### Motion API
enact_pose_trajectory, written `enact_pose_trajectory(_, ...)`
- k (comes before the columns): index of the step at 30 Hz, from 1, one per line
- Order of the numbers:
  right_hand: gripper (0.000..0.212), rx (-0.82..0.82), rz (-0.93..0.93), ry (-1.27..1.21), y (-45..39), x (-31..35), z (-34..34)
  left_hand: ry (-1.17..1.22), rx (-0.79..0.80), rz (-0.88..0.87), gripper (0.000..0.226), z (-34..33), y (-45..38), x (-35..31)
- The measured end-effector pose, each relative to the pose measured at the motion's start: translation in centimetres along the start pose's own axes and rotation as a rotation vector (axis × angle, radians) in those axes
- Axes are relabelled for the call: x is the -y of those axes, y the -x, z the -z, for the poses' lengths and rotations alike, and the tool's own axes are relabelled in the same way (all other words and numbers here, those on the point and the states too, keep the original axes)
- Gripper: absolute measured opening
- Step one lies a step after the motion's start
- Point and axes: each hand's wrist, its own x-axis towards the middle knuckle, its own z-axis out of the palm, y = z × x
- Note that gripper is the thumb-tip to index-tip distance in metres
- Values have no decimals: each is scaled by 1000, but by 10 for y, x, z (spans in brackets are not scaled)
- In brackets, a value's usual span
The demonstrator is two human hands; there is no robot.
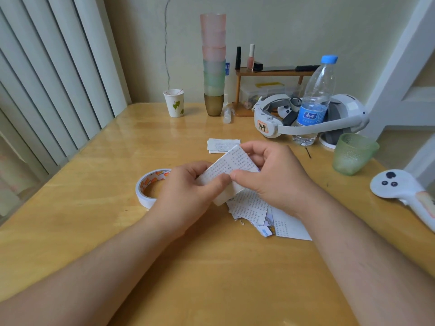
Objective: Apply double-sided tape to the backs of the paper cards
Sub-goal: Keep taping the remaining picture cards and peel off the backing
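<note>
Paper card [229, 171]: held above the table at centre frame, tilted, printed with rows of small characters; lower edge shows a white strip, possibly tape, not certain.
Left hand [188, 194]: centre left of frame, fingers curled under the card, thumb pressed on its lower face; clamped on the card.
Right hand [274, 175]: centre right, thumb tip meeting the left thumb on the card, fingers curled behind the upper right edge; pinching the card.
Tape roll [150, 188]: lying flat on the table just left of the left hand, white with orange print on the inner core, partly hidden by the hand.
Loose cards [261, 214]: scattered heap of printed slips on the table below and right of the held card, partly under the right wrist.
Second stack [222, 144]: few slips lying flat just above the hands.
Table [94, 231]: glossy wood, filling the lower frame.
Water bottle [315, 102]: upright at upper right, blue cap, standing in front of a white headset [306, 123].
Green cup [354, 152]: right of the bottle, upright.
Controller [404, 191]: white, lying at the right edge.
Cup tower [213, 64]: stacked tumblers, top centre, beside a paper cup [174, 103].
</note>
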Motion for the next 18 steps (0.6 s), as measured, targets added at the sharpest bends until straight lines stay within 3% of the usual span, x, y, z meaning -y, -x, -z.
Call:
enact_pose_trajectory(3,38,-24,-18,-155,-1,0,-5,355,41,128,11,-2,-2,-2)
enact_pose_trajectory(5,35,-1,-7,-155,-2,-1,-6,455,100,134,12,-3,-1,-4)
enact_pose_trajectory(9,13,57,10,1,-1,-3,0,132,118,-21,10,1,0,-2)
enact_pose_trajectory(12,11,97,-6,69,-1,-6,4,-157,129,-138,15,7,-1,1)
enact_pose_trajectory(18,6,141,5,237,-2,-7,9,-320,122,-193,19,12,-1,3)
